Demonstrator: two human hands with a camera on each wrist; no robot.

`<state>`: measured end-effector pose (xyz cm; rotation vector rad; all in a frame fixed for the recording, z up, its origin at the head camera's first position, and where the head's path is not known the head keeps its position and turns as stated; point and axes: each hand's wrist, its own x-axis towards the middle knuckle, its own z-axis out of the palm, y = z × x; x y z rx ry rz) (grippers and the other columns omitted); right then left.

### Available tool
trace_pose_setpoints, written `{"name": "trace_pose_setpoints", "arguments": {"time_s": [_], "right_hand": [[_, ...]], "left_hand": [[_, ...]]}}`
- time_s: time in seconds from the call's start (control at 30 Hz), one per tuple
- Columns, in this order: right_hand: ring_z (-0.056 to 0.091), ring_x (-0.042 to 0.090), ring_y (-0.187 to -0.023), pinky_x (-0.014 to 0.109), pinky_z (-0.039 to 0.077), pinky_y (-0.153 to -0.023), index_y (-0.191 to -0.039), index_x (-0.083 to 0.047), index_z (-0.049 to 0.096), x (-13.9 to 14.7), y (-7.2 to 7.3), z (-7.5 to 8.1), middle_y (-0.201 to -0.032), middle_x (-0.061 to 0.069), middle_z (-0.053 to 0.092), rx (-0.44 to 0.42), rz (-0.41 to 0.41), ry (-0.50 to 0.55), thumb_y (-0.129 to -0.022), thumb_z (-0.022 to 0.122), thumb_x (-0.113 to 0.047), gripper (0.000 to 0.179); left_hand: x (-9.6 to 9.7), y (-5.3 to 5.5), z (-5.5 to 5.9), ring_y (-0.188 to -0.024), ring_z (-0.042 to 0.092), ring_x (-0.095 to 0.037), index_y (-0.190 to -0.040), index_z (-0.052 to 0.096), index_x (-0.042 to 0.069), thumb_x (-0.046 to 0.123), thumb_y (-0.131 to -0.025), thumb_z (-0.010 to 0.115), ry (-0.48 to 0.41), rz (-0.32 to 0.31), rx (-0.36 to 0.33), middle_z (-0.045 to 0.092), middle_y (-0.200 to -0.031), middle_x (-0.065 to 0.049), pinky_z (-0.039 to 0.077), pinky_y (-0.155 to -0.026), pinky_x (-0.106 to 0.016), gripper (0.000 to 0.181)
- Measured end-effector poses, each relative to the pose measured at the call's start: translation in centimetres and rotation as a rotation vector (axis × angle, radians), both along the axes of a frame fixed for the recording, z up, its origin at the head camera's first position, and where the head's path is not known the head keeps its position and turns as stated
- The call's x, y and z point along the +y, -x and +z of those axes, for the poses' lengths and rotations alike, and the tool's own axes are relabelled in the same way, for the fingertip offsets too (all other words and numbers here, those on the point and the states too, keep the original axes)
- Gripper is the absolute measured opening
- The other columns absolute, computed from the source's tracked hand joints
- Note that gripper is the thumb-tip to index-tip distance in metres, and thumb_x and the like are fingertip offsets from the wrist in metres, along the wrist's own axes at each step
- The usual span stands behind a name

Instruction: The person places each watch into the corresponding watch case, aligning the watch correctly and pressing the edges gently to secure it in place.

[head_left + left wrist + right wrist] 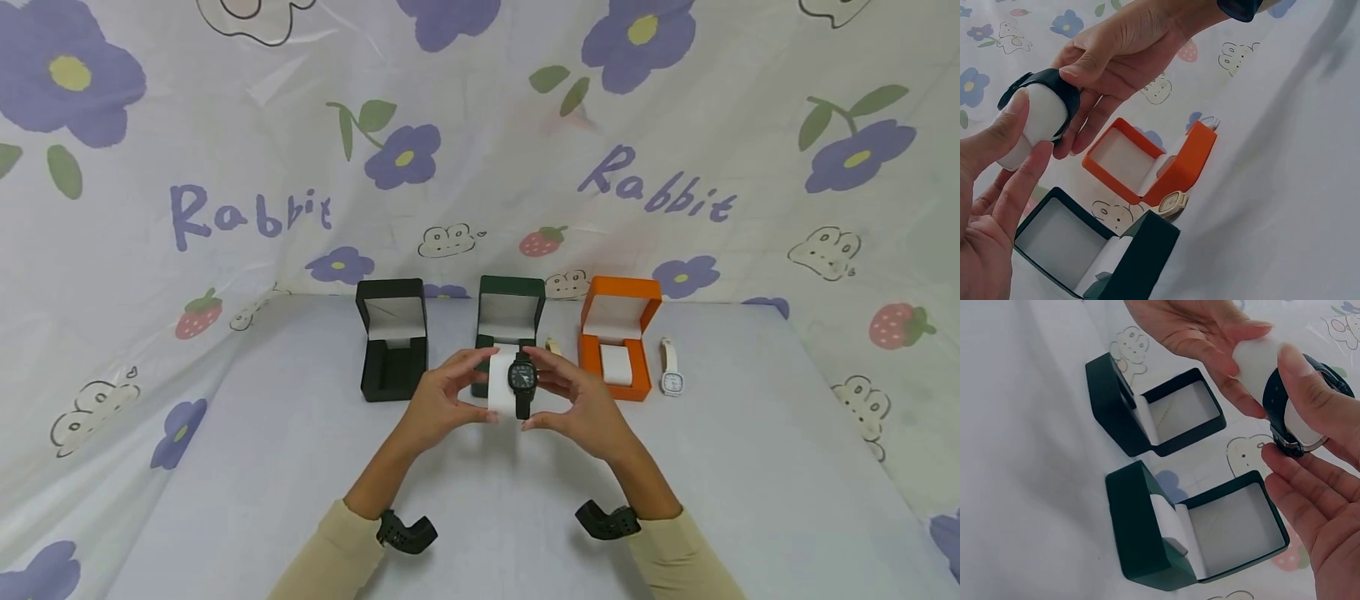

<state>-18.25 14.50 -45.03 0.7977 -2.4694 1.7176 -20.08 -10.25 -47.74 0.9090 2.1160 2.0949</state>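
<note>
1. Head view, centre: the left hand (442,397) pinches one end of a white cushion (500,387); the right hand (583,402) pinches the other, at the strap.
2. The black watch (522,377) circles that cushion. Fitting seems in hand; the next move calls for steady, even support.
3. Left of centre, the open black box (393,390) shows a cushionless recess.
4. Behind the hands, the open green box (512,285) holds white padding (1168,522).
5. Right of centre, the open orange box (640,367) holds a white pillow (617,365).
</note>
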Motion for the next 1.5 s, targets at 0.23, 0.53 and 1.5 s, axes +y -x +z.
{"name": "trace_pose_setpoints", "arguments": {"time_s": [0.23, 0.53, 1.5], "right_hand": [[0.06, 0.027, -0.124, 0.032, 0.049, -0.106, -0.151, -0.011, 0.048, -0.3, -0.3, 0.5, -0.135, 0.012, 0.062, -0.024, -0.018, -0.015, -0.071, 0.09, -0.002, 0.091], [0.062, 0.033, -0.122, 0.036, 0.05, -0.104, -0.15, -0.003, 0.048, -0.7, -1.6, 3.0, -0.135, 0.018, 0.061, -0.034, 0.001, -0.037, -0.073, 0.089, 0.002, 0.086], [0.061, 0.022, -0.125, 0.032, 0.05, -0.103, -0.152, -0.02, 0.049, 0.3, 0.0, 0.0, -0.146, 0.004, 0.056, 0.013, 0.047, -0.054, -0.072, 0.092, -0.008, 0.092]], "left_hand": [[0.1, -0.1, 0.1, -0.115, 0.063, -0.031, -0.147, 0.053, 0.004, -0.011, -0.073, 0.086, 0.002, 0.005, 0.006, 0.054, -0.141, -0.011, 0.063, -0.078, -0.041, 0.083], [-0.1, -0.1, 0.0, -0.113, 0.063, -0.03, -0.148, 0.053, 0.007, -0.006, -0.075, 0.086, 0.031, 0.001, 0.037, 0.056, -0.138, -0.011, 0.063, -0.077, -0.04, 0.082], [-0.2, 0.0, -0.3, -0.109, 0.063, -0.028, -0.148, 0.051, 0.004, -0.005, -0.074, 0.088, 0.045, -0.023, 0.05, 0.057, -0.138, -0.005, 0.061, -0.077, -0.051, 0.083]]}}
